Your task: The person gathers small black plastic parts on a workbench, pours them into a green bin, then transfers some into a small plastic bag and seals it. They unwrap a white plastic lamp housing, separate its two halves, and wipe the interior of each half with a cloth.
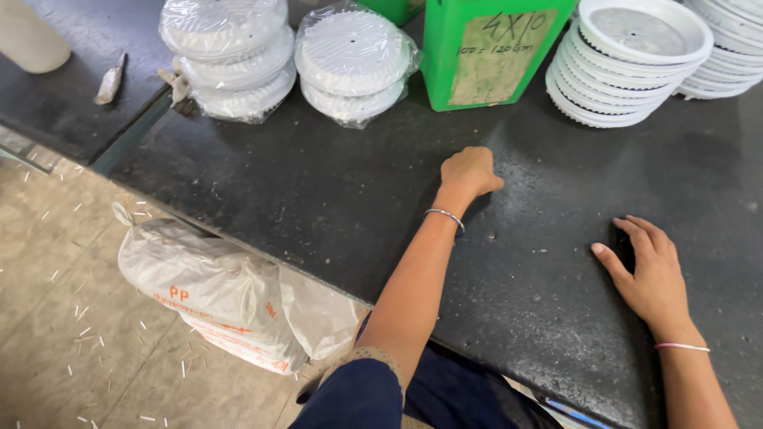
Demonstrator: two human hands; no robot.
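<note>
My left hand rests on the dark stone counter with its fingers curled under into a loose fist; nothing shows in it. A thin metal bangle circles that wrist. My right hand lies flat on the counter near the right side, fingers spread a little, holding nothing. A pink band sits on that wrist. The nearest thing to my left hand is a green box with a paper label, standing upright a short way beyond it.
Two bagged stacks of white round discs stand at the back left. Unwrapped white plates are stacked at the back right. A filled white sack lies on the littered floor below the counter edge.
</note>
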